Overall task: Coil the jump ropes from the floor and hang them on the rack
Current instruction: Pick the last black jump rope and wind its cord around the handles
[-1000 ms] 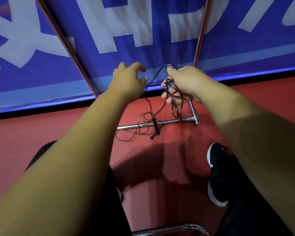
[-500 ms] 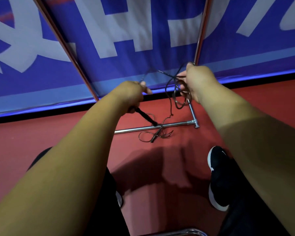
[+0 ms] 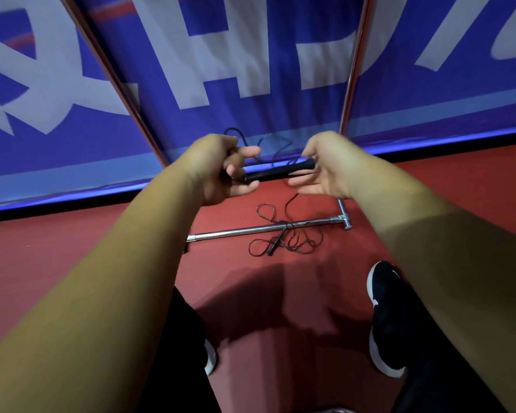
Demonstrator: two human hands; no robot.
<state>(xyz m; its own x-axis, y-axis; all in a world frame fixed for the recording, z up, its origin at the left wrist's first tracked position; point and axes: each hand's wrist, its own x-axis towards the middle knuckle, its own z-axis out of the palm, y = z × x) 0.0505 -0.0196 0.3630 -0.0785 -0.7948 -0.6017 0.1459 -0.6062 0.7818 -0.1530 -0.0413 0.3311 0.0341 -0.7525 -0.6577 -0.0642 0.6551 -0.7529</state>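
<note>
Swinging the handle (image 3: pixel 280 172) up level, you're gripping it in your left hand (image 3: pixel 218 171) while your right hand (image 3: pixel 325 171) is opening, loops let go, so the rope (image 3: pixel 283 242) is lying across the rack bar (image 3: pixel 242 231) and coiling is likely restarting.

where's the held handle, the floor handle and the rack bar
held handle (image 3: pixel 280 170): head view, mid shaft
floor handle (image 3: pixel 274 245): head view, its middle
rack bar (image 3: pixel 236 231): head view, bare stretch
</note>
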